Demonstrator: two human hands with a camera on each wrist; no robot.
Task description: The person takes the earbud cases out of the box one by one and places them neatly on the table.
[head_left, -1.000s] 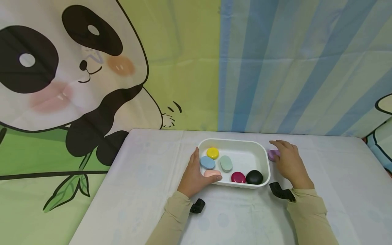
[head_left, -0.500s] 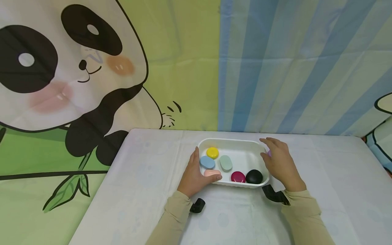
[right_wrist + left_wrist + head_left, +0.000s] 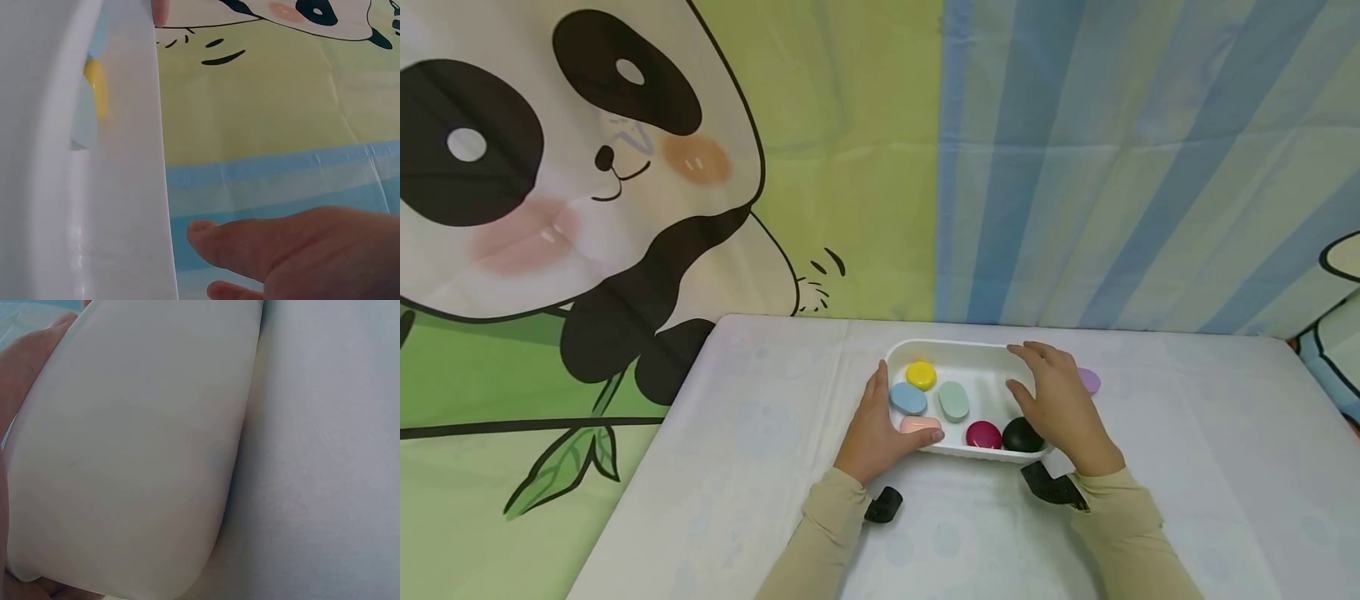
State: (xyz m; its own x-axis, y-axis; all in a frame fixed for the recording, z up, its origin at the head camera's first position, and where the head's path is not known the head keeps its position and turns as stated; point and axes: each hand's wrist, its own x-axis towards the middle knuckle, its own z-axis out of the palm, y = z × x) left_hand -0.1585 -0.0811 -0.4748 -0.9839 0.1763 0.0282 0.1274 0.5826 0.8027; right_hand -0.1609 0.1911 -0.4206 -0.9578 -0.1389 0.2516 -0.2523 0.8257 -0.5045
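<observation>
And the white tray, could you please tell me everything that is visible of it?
The white tray is a shallow rectangle with rounded corners and raised walls, glossy and apparently plastic. It stands upright on the white cloth, with six rounded coloured pieces inside. The left hand grips its left end. The right hand partly hides its right end; whether it touches is unclear.

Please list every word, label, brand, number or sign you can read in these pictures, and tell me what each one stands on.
None: no readable text shows on the white tray, the colored pieces or the tablecloth.
The backdrop carries only drawings; the dark strokes by the panda's paw are not letters.
Any marking on the black wrist pieces is too small to tell.
</observation>
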